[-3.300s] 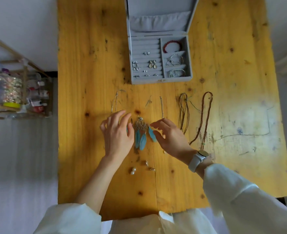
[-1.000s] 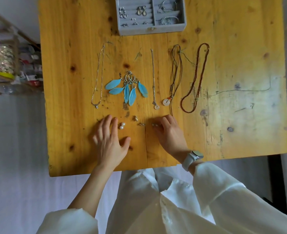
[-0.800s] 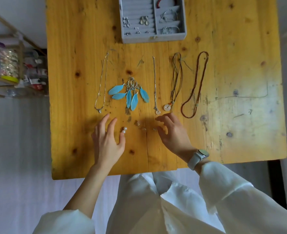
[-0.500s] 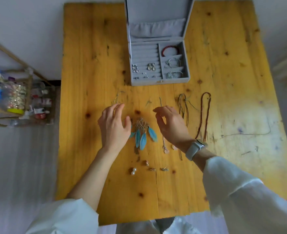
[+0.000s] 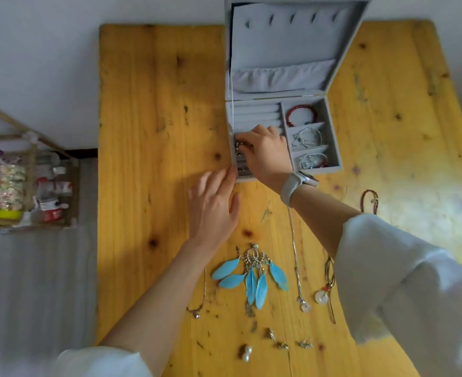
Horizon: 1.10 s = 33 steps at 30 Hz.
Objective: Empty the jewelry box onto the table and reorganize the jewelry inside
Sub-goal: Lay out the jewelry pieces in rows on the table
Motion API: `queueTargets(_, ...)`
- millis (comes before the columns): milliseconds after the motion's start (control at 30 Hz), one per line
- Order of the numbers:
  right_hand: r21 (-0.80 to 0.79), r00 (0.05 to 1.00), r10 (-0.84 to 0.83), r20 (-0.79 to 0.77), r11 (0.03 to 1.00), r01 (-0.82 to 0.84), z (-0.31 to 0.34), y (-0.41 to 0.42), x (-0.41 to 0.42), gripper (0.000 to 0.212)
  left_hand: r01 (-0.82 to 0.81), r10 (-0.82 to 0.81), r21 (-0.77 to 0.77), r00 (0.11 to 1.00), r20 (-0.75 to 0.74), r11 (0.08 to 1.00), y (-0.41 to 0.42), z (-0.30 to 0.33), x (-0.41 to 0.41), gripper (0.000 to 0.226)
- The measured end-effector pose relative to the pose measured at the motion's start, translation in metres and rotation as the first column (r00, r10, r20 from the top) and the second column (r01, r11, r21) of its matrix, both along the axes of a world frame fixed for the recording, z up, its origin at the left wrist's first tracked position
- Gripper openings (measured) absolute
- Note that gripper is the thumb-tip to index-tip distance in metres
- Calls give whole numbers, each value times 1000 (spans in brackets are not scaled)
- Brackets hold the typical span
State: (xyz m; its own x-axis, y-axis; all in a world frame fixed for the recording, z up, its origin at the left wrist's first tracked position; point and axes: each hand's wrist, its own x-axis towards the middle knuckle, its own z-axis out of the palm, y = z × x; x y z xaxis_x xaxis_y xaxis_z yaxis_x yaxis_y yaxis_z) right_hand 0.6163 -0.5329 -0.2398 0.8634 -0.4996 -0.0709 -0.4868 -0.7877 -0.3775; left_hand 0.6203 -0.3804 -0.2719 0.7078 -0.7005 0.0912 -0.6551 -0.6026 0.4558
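Observation:
The grey jewelry box (image 5: 333, 131) stands open at the table's far side, its lid (image 5: 287, 44) upright. My right hand (image 5: 268, 156) reaches into its left ring-roll section, fingertips pinched on small silver earrings (image 5: 238, 145). My left hand (image 5: 213, 205) lies open, fingertips touching the box's front-left corner. A red bracelet (image 5: 300, 112) and silver bangles (image 5: 307, 137) fill the right compartments. Blue feather earrings (image 5: 251, 278), pearl earrings (image 5: 246, 352), small studs (image 5: 283, 344) and a silver pendant necklace (image 5: 296, 268) lie on the wood.
The yellow wooden table (image 5: 156, 131) also holds a jade-disc cord necklace (image 5: 321, 296), a thin silver chain (image 5: 197, 312) and a brown bead necklace (image 5: 370, 197), partly hidden by my sleeve. A shelf of bottles (image 5: 20, 186) stands left of the table.
Both hands moved away from the feather earrings toward the box. My right hand went into the left compartment; my left hand came to the box's front corner. The view tilted up.

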Motion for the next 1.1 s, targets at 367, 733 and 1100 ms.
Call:
queueTargets(367,166,994,112,14,980,-112,7,-14,11,11,23,-23,21,999,32,1000,2,-2,7,45)
queueTargets(733,281,958,-144,246,957,72,41,15,-129,7,-27,25,-36,998,-56,999,19,24,-53,41)
queueTargets(1100,381,977,-191,-92,900,212,7,87,-335,5,231,-213,197,971,-109,953,57,18,-212,43)
